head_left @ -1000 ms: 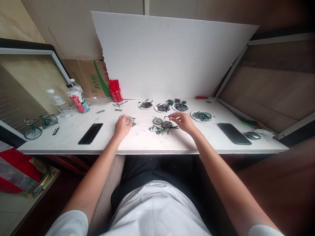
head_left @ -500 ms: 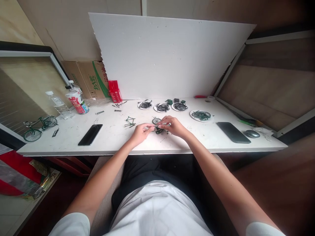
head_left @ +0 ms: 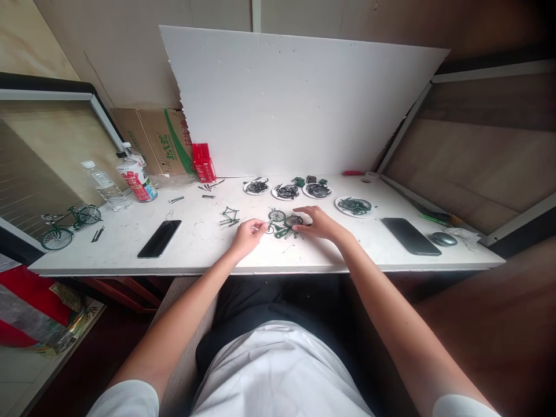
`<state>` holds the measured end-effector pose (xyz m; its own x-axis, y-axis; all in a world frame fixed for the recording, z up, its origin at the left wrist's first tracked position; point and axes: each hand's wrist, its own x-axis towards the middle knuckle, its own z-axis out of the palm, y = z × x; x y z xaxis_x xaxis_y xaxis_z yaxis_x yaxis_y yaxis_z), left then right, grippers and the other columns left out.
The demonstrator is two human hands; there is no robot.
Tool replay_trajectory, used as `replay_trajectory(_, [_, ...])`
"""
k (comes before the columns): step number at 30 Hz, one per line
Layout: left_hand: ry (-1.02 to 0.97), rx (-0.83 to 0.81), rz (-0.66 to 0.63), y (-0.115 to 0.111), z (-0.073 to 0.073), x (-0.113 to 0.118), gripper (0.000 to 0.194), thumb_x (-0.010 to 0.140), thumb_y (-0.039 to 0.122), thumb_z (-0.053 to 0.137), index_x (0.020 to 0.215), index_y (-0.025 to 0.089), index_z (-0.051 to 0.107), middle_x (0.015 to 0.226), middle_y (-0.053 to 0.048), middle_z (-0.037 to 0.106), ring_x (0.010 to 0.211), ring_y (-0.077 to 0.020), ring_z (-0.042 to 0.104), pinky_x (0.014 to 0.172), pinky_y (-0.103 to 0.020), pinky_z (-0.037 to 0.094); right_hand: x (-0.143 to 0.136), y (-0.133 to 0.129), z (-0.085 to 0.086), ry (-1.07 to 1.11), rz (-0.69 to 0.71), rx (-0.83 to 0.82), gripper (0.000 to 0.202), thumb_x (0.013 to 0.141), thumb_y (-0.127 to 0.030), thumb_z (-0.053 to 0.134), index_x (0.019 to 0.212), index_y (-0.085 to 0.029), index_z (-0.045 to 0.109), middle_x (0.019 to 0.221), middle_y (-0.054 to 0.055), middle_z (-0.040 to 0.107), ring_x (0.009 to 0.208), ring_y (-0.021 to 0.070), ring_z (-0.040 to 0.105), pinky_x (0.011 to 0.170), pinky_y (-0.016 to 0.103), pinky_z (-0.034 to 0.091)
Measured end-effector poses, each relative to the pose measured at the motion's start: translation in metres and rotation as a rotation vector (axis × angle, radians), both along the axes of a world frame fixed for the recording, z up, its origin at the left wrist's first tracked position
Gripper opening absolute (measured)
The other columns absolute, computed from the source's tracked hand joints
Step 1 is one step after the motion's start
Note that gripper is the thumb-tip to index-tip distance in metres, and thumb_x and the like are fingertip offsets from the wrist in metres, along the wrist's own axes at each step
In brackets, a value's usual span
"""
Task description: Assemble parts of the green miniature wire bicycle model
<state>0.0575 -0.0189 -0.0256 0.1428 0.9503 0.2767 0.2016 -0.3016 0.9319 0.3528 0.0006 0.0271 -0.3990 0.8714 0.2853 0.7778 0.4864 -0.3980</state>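
Note:
My left hand is closed in a pinch at the middle of the white table, on something too small to make out. To its right, my right hand has its thumb and fingers apart around the right side of a small black wheel; whether it touches the wheel is unclear. Between the hands lie another spoked wheel and green bicycle parts. A small green bicycle frame rests left of my left hand.
Plates of small parts line the back, one more plate at right. A phone and model bicycle are left; a dark phone and mouse are right. Bottles stand back left.
My right hand has moved right, away from my left hand, and its fingers have opened. The wheels and green parts between the hands now show more fully. My left hand has barely moved.

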Motion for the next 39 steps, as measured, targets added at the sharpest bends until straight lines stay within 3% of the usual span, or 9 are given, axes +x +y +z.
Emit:
replay_trajectory(10, [0.013,-0.006,0.007,-0.003,0.003,0.001,0.045,0.092,0.059,0.074,0.104,0.016,0.078,0.103,-0.015,0.080,0.075,-0.0187,0.069,0.065,-0.028,0.053,-0.004,0.001,0.001,0.014,0.034,-0.036,0.033,0.106,-0.040,0.060,0.121,-0.019,0.081,0.122,0.015,0.081,0.102,0.0299,0.074,0.090,0.037,0.057])
replay_trajectory(14, [0.013,-0.001,0.012,-0.004,0.005,0.002,0.045,0.090,0.059,0.076,0.102,0.015,0.078,0.102,-0.015,0.080,0.076,-0.0193,0.069,0.065,-0.029,0.054,-0.002,0.003,-0.003,0.044,-0.068,-0.006,0.037,0.108,-0.047,0.057,0.102,-0.018,0.080,0.096,0.013,0.082,0.077,0.0249,0.071,0.075,0.034,0.053])
replay_trajectory(16, [0.015,-0.004,0.009,-0.004,0.005,0.002,0.046,0.090,0.060,0.075,0.102,0.016,0.078,0.102,-0.014,0.080,0.074,-0.0183,0.068,0.063,-0.028,0.053,0.001,0.006,-0.007,0.133,-0.128,0.002,0.035,0.107,-0.046,0.059,0.108,-0.017,0.078,0.091,0.011,0.081,0.073,0.0231,0.071,0.072,0.033,0.053])
replay_trajectory(20, [0.014,-0.017,-0.002,-0.003,0.002,0.001,0.047,0.091,0.062,0.074,0.101,0.016,0.077,0.098,-0.013,0.079,0.067,-0.0160,0.064,0.056,-0.026,0.048,0.006,0.013,-0.018,0.370,-0.215,-0.016,0.042,0.102,-0.041,0.064,0.136,-0.016,0.067,0.099,0.011,0.082,0.074,0.0224,0.074,0.075,0.034,0.058])
replay_trajectory(23, [0.006,-0.014,0.001,-0.001,-0.001,0.001,0.048,0.091,0.062,0.074,0.100,0.016,0.077,0.095,-0.012,0.079,0.064,-0.0149,0.062,0.054,-0.025,0.047,0.010,0.018,-0.025,0.369,-0.244,-0.024,0.047,0.101,-0.042,0.064,0.140,-0.016,0.064,0.107,0.013,0.081,0.078,0.0254,0.074,0.081,0.041,0.060])
replay_trajectory(28, [0.005,-0.018,0.004,0.001,-0.002,0.000,0.050,0.090,0.064,0.074,0.101,0.015,0.077,0.094,-0.012,0.079,0.062,-0.0144,0.062,0.053,-0.025,0.047,0.007,0.019,-0.022,0.302,-0.294,0.187,0.043,0.102,-0.044,0.060,0.135,-0.017,0.069,0.129,0.018,0.075,0.126,0.0387,0.062,0.108,0.056,0.051])
replay_trajectory(32, [0.020,-0.022,0.014,0.001,-0.002,0.000,0.051,0.090,0.065,0.074,0.102,0.016,0.078,0.091,-0.011,0.078,0.059,-0.0141,0.061,0.054,-0.026,0.047,-0.007,0.007,-0.010,0.251,-0.067,0.171,0.037,0.103,-0.053,0.062,0.114,-0.023,0.079,0.123,0.014,0.076,0.127,0.0372,0.060,0.113,0.055,0.048])
replay_trajectory(35, [0.022,-0.029,0.016,0.000,0.000,0.000,0.050,0.090,0.065,0.074,0.102,0.016,0.078,0.094,-0.011,0.078,0.059,-0.0138,0.061,0.055,-0.027,0.049,-0.017,-0.001,-0.006,0.162,0.098,0.083,0.042,0.093,-0.060,0.076,0.114,-0.024,0.083,0.132,0.014,0.072,0.134,0.0393,0.055,0.114,0.055,0.048])
replay_trajectory(39, [0.021,-0.026,0.009,-0.001,0.002,0.000,0.049,0.091,0.063,0.074,0.101,0.016,0.077,0.095,-0.010,0.078,0.059,-0.0131,0.061,0.055,-0.026,0.049,-0.023,-0.001,-0.010,0.055,0.148,0.016,0.048,0.080,-0.061,0.089,0.112,-0.025,0.086,0.142,0.015,0.067,0.142,0.0437,0.050,0.114,0.057,0.048])
